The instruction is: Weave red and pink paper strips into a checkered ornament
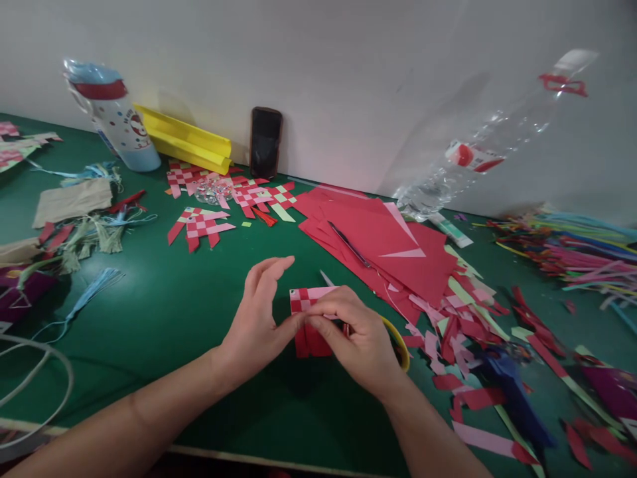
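Before me, a red-and-pink woven paper fish point(300, 303) with a small eye at its upper left corner is pinched between the thumb and fingers of my right hand point(361, 332). Its red strips point(311, 342) hang toward me. My left hand point(263, 312) has its fingers raised and apart; its thumb tip meets the weave beside my right fingertips. Partly under my right hand lies a pair of scissors with a yellow handle point(402, 342); a blade tip point(326, 279) shows beyond the paper. Finished-looking woven fish point(202, 227) lie further back.
Red paper sheets point(343, 232) bear a pen-like tool point(348, 244). Paper scraps point(458, 345) litter the right. A plastic bottle point(478, 159) leans on the wall, near a phone point(266, 143), a yellow folder point(186, 143) and a tumbler point(117, 119). Tassels point(94, 292) lie left.
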Tool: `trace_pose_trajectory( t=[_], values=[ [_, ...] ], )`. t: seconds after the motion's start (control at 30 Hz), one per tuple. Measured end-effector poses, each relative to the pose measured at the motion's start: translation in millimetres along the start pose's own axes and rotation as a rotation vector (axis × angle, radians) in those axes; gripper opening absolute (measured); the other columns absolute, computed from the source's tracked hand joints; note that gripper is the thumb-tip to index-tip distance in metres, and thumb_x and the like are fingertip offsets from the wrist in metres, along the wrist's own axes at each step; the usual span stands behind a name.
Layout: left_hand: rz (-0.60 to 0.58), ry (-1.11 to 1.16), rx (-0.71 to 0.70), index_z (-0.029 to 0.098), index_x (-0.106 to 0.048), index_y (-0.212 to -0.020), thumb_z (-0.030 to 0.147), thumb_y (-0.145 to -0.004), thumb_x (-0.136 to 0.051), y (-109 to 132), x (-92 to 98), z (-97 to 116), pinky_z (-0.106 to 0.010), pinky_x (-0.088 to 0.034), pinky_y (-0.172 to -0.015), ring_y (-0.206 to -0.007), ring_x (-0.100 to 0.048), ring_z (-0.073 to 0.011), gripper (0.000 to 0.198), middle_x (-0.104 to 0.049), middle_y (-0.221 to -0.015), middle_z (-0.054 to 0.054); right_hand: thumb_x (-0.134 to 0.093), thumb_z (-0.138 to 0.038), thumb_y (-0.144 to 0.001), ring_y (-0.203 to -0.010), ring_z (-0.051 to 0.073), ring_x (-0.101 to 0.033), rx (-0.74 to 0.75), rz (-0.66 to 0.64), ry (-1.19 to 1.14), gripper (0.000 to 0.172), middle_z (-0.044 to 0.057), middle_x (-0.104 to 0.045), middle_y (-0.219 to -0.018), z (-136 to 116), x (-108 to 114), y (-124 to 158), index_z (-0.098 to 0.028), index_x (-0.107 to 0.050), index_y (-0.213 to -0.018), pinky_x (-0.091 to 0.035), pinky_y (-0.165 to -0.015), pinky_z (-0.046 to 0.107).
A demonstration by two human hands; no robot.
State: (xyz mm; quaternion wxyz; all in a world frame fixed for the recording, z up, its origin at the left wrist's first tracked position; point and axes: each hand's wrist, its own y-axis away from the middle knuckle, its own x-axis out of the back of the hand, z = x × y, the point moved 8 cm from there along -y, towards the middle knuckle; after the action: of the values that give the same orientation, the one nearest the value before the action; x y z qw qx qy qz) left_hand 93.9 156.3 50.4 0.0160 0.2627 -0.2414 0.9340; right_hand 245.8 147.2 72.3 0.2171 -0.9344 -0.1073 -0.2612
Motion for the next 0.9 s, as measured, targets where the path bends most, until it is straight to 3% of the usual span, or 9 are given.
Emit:
trace_pose_trajectory(
  t=[0.2, 0.37, 0.43, 0.57, 0.77, 0.8, 0.87, 0.9],
  values=[
    [0.028, -0.03, -0.032, 0.027, -0.033, -0.141, 0.019, -0.084, -0.066, 2, -2.5, 4, -0.041, -0.046, -0.099, -0.123, -0.045, -0.0237, 0.067, -0.044, -0.132, -0.011, -0.052, -0.019, -0.094, -0.079, 0.014, -0.057, -0.001, -0.011, 0.064, 0.013, 0.0, -0.06, -0.08, -6, -14, -3, -0.022, -0.055, -0.082, -0.046, -0.073, 0.028],
    [0.031, -0.029, -0.083, 0.024, -0.035, -0.139, 0.031, -0.087, -0.068, 0, -1.8, 8, -0.042, -0.046, -0.097, -0.118, -0.048, -0.0244, 0.063, -0.051, -0.129, -0.012, -0.042, -0.025, -0.098, -0.068, 0.013, -0.05, -0.06, -0.015, 0.076, 0.018, -0.001, -0.054, -0.076, 1, -13, 0, -0.022, -0.047, -0.081, -0.041, -0.062, 0.026],
    [0.012, -0.03, -0.1, 0.024, -0.04, -0.135, 0.037, -0.088, -0.066, -3, -0.7, 8, -0.042, -0.046, -0.096, -0.114, -0.051, -0.0242, 0.055, -0.056, -0.124, -0.011, -0.039, -0.03, -0.1, -0.064, 0.013, -0.048, -0.131, 0.018, 0.086, 0.022, -0.002, -0.051, -0.073, 9, -5, 2, -0.023, -0.046, -0.08, -0.04, -0.059, 0.026],
    [-0.1, -0.079, -0.111, 0.021, -0.059, -0.112, 0.033, -0.097, -0.051, -10, -5.8, 4, -0.041, -0.047, -0.093, -0.106, -0.054, -0.0229, 0.021, -0.064, -0.107, -0.008, -0.033, -0.041, -0.102, -0.058, 0.012, -0.045, -0.262, 0.139, 0.043, 0.032, -0.004, -0.045, -0.065, 27, 23, 5, -0.023, -0.044, -0.077, -0.038, -0.056, 0.027],
    [-0.344, -0.402, -0.015, 0.018, -0.057, -0.127, 0.039, -0.091, -0.057, -5, -35.2, -18, -0.052, -0.039, -0.103, -0.126, -0.043, -0.0325, 0.042, -0.059, -0.13, -0.012, -0.045, -0.052, -0.095, -0.048, 0.011, -0.044, -0.312, 0.42, 0.089, 0.046, -0.004, -0.044, -0.051, 42, 64, 6, -0.023, -0.043, -0.059, -0.037, -0.049, 0.026],
    [-0.377, -0.443, -0.016, 0.018, -0.057, -0.129, 0.041, -0.09, -0.059, -3, -39.5, -20, -0.054, -0.036, -0.105, -0.13, -0.041, -0.0336, 0.045, -0.057, -0.134, -0.012, -0.05, -0.05, -0.093, -0.053, 0.013, -0.05, -0.319, 0.438, 0.131, 0.04, -0.002, -0.052, -0.057, 44, 66, 5, -0.022, -0.051, -0.065, -0.04, -0.051, 0.027],
    [-0.414, -0.483, -0.03, 0.019, -0.057, -0.13, 0.041, -0.087, -0.062, 0, -44.7, -20, -0.055, -0.033, -0.108, -0.134, -0.038, -0.0342, 0.048, -0.055, -0.137, -0.012, -0.059, -0.046, -0.088, -0.08, 0.02, -0.062, -0.29, 0.409, 0.252, 0.026, 0.006, -0.067, -0.088, 46, 63, 2, -0.021, -0.065, -0.093, -0.049, -0.066, 0.032],
    [-0.416, -0.487, -0.037, 0.02, -0.057, -0.129, 0.04, -0.086, -0.063, 0, -45.3, -19, -0.055, -0.032, -0.108, -0.134, -0.038, -0.0341, 0.048, -0.055, -0.138, -0.012, -0.061, -0.044, -0.086, -0.097, 0.024, -0.061, -0.256, 0.358, 0.324, 0.031, 0.01, -0.067, -0.106, 46, 58, -1, -0.021, -0.064, -0.108, -0.051, -0.076, 0.038]
  ],
)
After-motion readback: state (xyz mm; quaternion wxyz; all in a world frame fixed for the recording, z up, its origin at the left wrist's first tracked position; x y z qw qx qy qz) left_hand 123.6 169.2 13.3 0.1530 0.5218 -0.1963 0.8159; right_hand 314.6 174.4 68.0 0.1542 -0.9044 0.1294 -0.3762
